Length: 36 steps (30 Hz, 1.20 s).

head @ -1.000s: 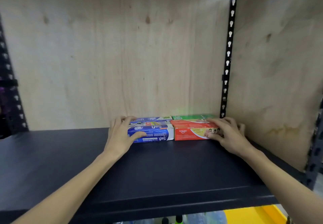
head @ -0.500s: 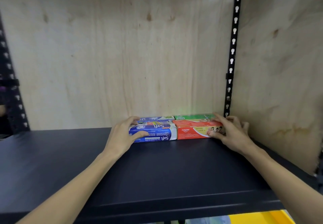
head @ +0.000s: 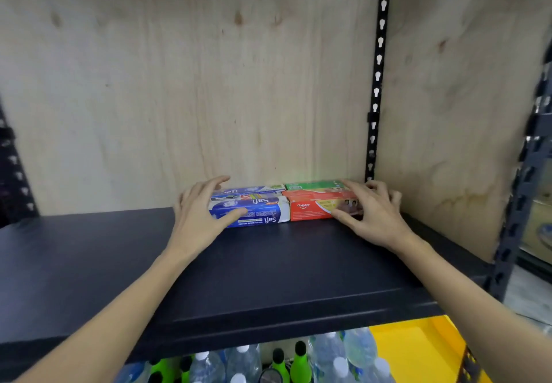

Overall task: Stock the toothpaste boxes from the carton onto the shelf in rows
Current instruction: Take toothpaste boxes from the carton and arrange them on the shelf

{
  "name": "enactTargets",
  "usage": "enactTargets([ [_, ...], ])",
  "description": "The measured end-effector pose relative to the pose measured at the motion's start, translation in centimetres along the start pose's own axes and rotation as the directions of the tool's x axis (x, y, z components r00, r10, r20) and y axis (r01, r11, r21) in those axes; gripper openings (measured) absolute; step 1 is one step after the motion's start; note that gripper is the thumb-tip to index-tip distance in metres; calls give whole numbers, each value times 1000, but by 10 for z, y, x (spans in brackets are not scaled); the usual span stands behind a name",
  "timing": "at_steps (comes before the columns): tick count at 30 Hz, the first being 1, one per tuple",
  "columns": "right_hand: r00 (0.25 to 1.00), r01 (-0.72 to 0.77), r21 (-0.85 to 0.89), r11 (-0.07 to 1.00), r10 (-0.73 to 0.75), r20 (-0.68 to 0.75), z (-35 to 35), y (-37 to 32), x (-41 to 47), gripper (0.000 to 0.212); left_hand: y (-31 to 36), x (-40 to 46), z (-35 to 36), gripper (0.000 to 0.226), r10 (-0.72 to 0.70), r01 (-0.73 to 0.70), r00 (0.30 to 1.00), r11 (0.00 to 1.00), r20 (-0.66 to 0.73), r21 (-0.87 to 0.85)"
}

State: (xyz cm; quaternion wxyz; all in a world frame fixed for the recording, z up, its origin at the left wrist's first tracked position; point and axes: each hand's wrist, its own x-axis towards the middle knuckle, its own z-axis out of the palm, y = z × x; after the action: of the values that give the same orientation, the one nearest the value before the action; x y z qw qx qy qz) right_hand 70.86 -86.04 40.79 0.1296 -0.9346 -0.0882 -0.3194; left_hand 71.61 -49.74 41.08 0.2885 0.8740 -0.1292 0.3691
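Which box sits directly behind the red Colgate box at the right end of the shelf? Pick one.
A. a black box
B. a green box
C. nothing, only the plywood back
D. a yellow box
B: a green box lies between the red Colgate box and the plywood back, with the right hand resting on that end of the rows.

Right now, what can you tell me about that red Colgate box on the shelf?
The red Colgate box is a long cardboard carton lying flat on the black shelf, long side facing out. Its front shows a white logo and a yellow panel with small pictures. It looks closed and undented. Its left end butts against the blue Safi box; a green box lies just behind it. The right hand rests over its right end, fingers spread on the front face.
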Motion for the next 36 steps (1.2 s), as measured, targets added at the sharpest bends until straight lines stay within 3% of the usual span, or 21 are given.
enactTargets([
  [9,998,10,104,995,-3,-68,-31,-49,-62,76,35,-53,-38,75,44,-42,999,995,23,-96],
  [13,996,-56,208,977,68,-51,-40,-67,-93,69,51,-75,-61,75,88,-64,990,977,110,-203],
  [17,993,-81,310,947,104,-60,-44,-88,-130,67,61,-106,-75,75,33,8,983,974,179,-225],
  [19,988,-96,384,918,136,-78,-43,-104,-154,65,67,-134,-79,73,42,-13,987,983,157,-184],
  [22,981,-59,364,930,122,-151,-30,-128,-199,60,70,-188,-81,64,111,-103,991,989,73,-106],
  [25,977,-34,381,924,111,-184,-6,-151,-249,64,61,-250,-77,58,128,-132,991,986,-48,-98],
  [27,973,-52,405,913,138,-186,16,-164,-285,66,47,-293,-69,55,101,-105,994,990,-48,-97],
  [31,987,-150,414,898,157,16,72,-180,-361,68,4,-376,-51,54,-53,66,988,994,147,-83],
  [36,944,-243,352,904,136,301,143,-177,-445,68,-51,-465,-42,50,-286,277,888,958,361,76],
])
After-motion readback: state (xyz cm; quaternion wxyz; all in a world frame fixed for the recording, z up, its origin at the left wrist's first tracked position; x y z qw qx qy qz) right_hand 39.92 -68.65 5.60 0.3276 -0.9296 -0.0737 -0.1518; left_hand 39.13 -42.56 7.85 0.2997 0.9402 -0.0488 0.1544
